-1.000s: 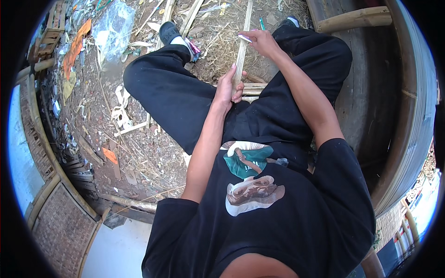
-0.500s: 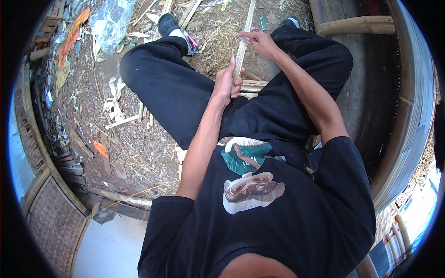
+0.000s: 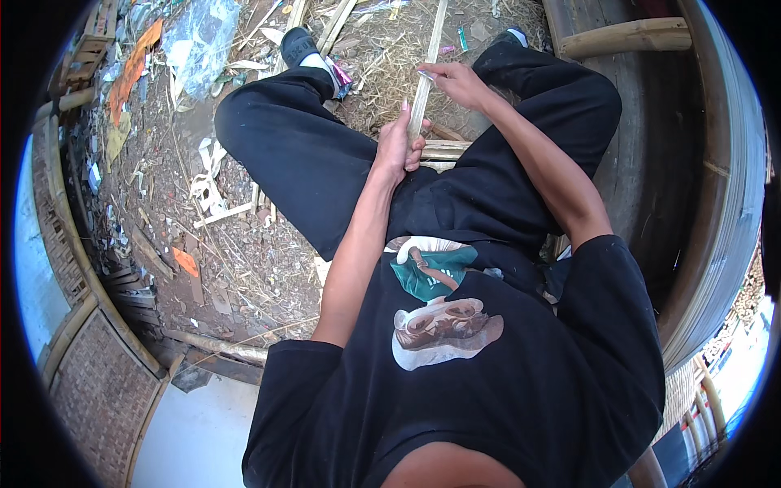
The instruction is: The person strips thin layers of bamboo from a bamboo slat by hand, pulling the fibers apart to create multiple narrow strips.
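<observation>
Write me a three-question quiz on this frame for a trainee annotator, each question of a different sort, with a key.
1. Short answer: which hand grips the pale strip closer to the person's lap?
2. True or false: the clear plastic sheet lies on the left side of the picture.
3. Multiple choice: what colour is the long scrap just left of that sheet? A) green; B) orange; C) purple.

Key
1. The left hand; the right hand is farther out along the strip.
2. True.
3. B.
</observation>
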The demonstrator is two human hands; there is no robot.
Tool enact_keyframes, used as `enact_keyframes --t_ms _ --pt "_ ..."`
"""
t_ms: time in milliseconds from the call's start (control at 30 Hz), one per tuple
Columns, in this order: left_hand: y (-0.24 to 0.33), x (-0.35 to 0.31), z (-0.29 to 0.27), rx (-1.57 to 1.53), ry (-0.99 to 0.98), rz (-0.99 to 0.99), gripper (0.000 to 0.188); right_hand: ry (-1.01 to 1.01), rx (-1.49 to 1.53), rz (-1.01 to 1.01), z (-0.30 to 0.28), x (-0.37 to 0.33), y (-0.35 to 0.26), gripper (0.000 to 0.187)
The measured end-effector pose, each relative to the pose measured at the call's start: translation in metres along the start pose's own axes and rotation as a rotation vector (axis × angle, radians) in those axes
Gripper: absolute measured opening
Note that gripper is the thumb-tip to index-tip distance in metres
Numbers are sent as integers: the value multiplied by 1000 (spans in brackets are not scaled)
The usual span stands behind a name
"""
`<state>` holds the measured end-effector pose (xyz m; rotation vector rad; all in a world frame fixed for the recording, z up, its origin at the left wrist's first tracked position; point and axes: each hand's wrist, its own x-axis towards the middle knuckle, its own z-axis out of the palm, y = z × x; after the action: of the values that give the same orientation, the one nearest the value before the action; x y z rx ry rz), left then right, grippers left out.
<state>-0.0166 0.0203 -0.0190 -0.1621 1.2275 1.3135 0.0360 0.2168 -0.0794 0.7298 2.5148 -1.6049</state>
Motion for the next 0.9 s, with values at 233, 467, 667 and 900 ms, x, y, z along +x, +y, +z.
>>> enact_keyframes --t_ms 233,467,667,900 --pt "0 -2 0 -1 11 -15 57 135 -352 -155 -1 1 -23 25" --pt "-5 4 -3 1 5 -10 52 291 -205 -145 10 3 -18 16" --pt "-6 8 -4 -14 -6 -6 55 281 -252 -188 10 -9 -19 18" --pt "-5 10 -11 -31 120 29 76 141 126 -265 12 -60 -65 13"
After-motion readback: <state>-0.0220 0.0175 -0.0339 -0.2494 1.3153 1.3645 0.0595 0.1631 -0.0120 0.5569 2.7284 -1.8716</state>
